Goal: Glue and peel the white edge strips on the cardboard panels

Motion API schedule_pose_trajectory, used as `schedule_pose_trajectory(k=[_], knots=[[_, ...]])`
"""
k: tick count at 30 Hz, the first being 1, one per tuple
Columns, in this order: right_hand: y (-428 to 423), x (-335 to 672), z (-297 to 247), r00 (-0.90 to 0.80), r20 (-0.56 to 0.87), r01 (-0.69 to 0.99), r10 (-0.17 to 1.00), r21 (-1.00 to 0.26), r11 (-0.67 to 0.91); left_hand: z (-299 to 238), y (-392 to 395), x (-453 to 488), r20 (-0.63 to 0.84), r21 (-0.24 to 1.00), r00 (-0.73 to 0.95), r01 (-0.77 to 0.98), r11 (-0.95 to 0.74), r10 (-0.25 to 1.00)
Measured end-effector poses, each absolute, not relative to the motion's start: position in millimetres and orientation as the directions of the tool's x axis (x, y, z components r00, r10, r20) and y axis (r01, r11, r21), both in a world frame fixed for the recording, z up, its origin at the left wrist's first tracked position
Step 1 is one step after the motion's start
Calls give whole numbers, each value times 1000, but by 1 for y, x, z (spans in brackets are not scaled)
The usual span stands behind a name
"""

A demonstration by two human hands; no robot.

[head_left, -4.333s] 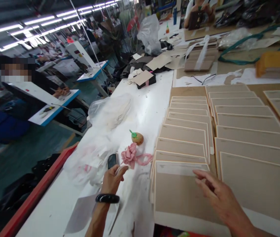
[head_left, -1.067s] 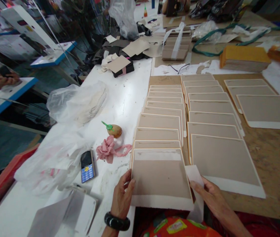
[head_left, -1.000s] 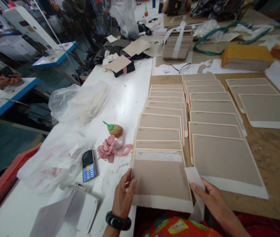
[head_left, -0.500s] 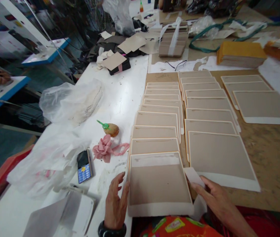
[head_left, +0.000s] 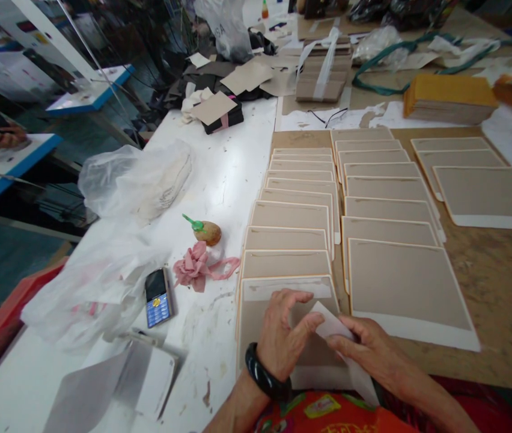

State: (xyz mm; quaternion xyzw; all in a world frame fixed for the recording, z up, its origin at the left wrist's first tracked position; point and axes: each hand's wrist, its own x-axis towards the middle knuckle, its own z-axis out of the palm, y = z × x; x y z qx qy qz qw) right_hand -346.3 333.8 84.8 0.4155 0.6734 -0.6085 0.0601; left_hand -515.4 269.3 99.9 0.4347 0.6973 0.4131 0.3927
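My right hand [head_left: 364, 346] pinches a white paper strip [head_left: 332, 322] between thumb and fingers at the front edge of the work, and the strip hangs down below the hand. My left hand [head_left: 285, 331], with a black bangle at the wrist, hovers over the nearest grey-brown panel [head_left: 251, 319]. Its thumb and forefinger are apart, close to the strip's free corner; whether the thumb touches it is unclear. That panel has a white band along its top edge and is partly covered by my hands. More such panels overlap in columns behind it and to the right [head_left: 404, 282].
On the white table [head_left: 220, 180] at left lie a keypad phone [head_left: 157, 299], pink fabric [head_left: 193, 267], a small green-topped bottle [head_left: 207, 233] and plastic bags [head_left: 134, 180]. A yellow-topped stack [head_left: 449, 99] and glasses [head_left: 327, 118] are farther back. Another person's hand [head_left: 1, 140] shows at far left.
My left hand has moved right from the panel's left edge to over the panel, near the strip. My right hand has shifted slightly left and up, with the paper strip still in it.
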Motion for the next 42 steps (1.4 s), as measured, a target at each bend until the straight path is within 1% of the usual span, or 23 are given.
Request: schedule_pose_trajectory(k=[5, 8, 10, 15, 18, 20, 22, 25, 27, 30, 33, 35, 37, 40, 42], knots=[[333, -352, 84, -665, -565, 656, 488, -754, 20, 93, 274, -515, -277, 909, -284, 232, 346, 918], [333, -354, 81, -661, -561, 660, 499, -751, 30, 90, 276, -516, -287, 912, -265, 218, 347, 920], [335, -352, 78, -657, -568, 649, 496, -761, -10, 89, 276, -521, -284, 911, -301, 210, 354, 910], [345, -342, 65, -627, -627, 625, 462, -759, -182, 84, 266, -550, -225, 892, -480, 249, 377, 848], [353, -346, 59, -591, -623, 570, 513, -772, -281, 77, 263, -570, -155, 867, -578, 308, 391, 801], [360, -358, 58, -561, -615, 566, 555, -774, -284, 72, 265, -582, -116, 851, -614, 343, 397, 780], [369, -376, 59, -544, -588, 607, 599, -768, -203, 66, 269, -592, -101, 844, -634, 353, 403, 767], [385, -405, 60, -565, -504, 666, 653, -746, 0, 56, 275, -609, -101, 851, -670, 325, 412, 736], [394, -419, 58, -586, -473, 691, 658, -716, 101, 47, 278, -621, -101, 864, -693, 294, 408, 714], [403, -429, 52, -603, -454, 713, 656, -676, 187, 37, 277, -636, -81, 875, -733, 273, 401, 675], [406, -430, 47, -576, -446, 745, 685, -631, 216, 34, 271, -636, 12, 857, -781, 330, 396, 624], [407, -429, 46, -552, -462, 764, 694, -613, 201, 38, 267, -624, 90, 824, -754, 424, 377, 651], [407, -430, 46, -536, -475, 773, 697, -608, 181, 42, 263, -606, 139, 775, -651, 541, 327, 747], [407, -431, 45, -509, -508, 782, 695, -611, 125, 42, 262, -578, 131, 714, -448, 662, 229, 884], [407, -432, 45, -489, -533, 783, 691, -617, 79, 37, 263, -567, 95, 615, -336, 760, 210, 937]])
